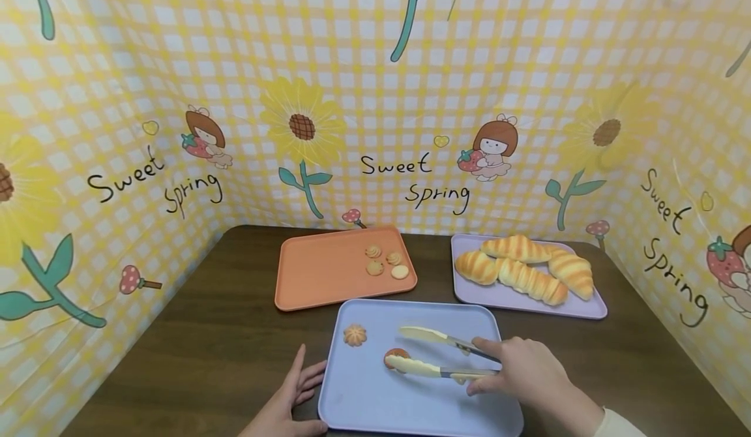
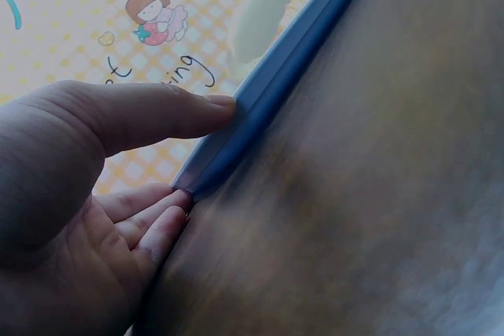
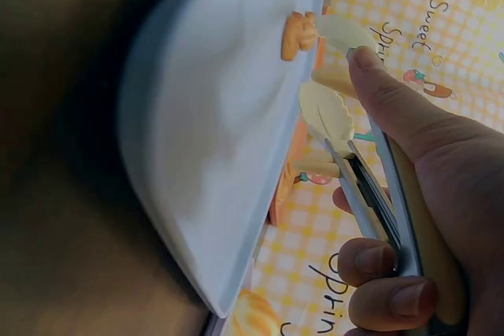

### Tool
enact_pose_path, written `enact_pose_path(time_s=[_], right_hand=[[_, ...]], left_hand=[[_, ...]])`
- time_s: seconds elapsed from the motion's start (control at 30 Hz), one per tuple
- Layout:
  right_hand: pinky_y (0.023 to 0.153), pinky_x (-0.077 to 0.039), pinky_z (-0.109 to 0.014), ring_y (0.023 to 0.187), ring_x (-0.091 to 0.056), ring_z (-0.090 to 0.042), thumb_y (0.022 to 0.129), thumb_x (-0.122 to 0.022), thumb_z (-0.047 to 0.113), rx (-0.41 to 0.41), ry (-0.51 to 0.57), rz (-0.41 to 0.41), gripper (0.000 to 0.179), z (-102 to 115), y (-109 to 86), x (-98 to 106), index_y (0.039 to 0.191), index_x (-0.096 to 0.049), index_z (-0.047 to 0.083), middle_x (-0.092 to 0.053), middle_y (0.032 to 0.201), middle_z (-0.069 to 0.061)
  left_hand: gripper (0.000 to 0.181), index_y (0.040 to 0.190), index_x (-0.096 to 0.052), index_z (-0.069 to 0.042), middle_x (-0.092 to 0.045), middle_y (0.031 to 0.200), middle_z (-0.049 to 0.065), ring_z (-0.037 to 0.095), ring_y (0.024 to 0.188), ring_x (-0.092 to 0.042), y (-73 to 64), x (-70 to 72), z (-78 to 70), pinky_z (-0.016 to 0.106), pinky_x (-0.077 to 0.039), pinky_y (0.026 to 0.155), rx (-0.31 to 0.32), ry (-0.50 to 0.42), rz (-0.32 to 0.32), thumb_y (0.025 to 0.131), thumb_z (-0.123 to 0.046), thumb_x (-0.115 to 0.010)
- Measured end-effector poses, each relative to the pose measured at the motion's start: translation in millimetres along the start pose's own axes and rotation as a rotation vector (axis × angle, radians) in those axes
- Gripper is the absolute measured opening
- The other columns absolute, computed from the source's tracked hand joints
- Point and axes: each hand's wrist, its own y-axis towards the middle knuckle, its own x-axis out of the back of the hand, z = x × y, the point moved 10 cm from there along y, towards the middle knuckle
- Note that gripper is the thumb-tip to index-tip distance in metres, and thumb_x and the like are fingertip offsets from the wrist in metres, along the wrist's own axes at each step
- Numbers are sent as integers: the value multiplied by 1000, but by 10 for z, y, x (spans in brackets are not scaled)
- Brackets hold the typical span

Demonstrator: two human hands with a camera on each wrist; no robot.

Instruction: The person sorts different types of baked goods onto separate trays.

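My right hand (image 1: 530, 372) grips a pair of tongs (image 1: 425, 332) with cream scalloped tips, spread apart over the blue tray (image 1: 364, 398). The nearer tip overlaps a small round brown cookie (image 1: 396, 352) in the head view; the farther tip hangs over bare tray. A flower-shaped cookie (image 1: 354, 334) lies near the tray's left side. In the right wrist view a cookie (image 3: 298, 35) sits close to one tong tip (image 3: 342, 33). My left hand (image 1: 293, 391) is at the tray's left edge, fingers extended, with thumb and fingertips against the blue rim (image 2: 256, 127).
Behind and left stands an orange tray (image 1: 319, 274) with several small cookies (image 1: 375, 267) on its right side. A purple tray (image 1: 595, 310) at the back right bears several bread rolls (image 1: 530, 280). Patterned cloth (image 1: 375, 98) walls the dark wooden table (image 1: 176, 359).
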Motion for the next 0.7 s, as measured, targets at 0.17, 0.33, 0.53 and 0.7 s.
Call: enact_pose_path(time_s=[0.17, 0.33, 0.53, 0.7], right_hand=[[44, -35, -28, 54, -41, -7, 59, -73, 76, 25, 8, -1, 83, 9, -59, -33, 118, -75, 18, -66, 65, 1], [44, -35, -28, 53, -40, -6, 60, -71, 77, 70, 11, -15, 83, 28, -97, -63, 117, -75, 17, -67, 67, 2], [44, -37, -30, 53, -45, -6, 62, -68, 79, 143, -29, -76, 82, 61, -107, -70, 115, -75, 17, -65, 66, 1], [42, -36, -29, 51, -43, -5, 64, -67, 77, 174, -36, -88, 78, 90, -122, -59, 114, -76, 17, -65, 64, 3]], left_hand=[[121, 148, 28, 6, -19, 147, 48, -12, 126, -37, 2, 1, -2, 16, -38, 97, -12, -1, -6, 86, -7, -76], [123, 148, 29, 4, -18, 148, 47, -13, 125, -36, 5, -3, 25, 16, -38, 97, 22, -9, 0, 86, -11, -76], [123, 148, 29, 4, -18, 148, 47, -13, 125, -36, 8, 4, 23, 16, -38, 97, 24, -9, -1, 86, -10, -76], [123, 147, 30, 4, -18, 148, 48, -13, 125, -36, 2, -5, 11, 16, -38, 97, 12, -6, 4, 87, -10, -76]])
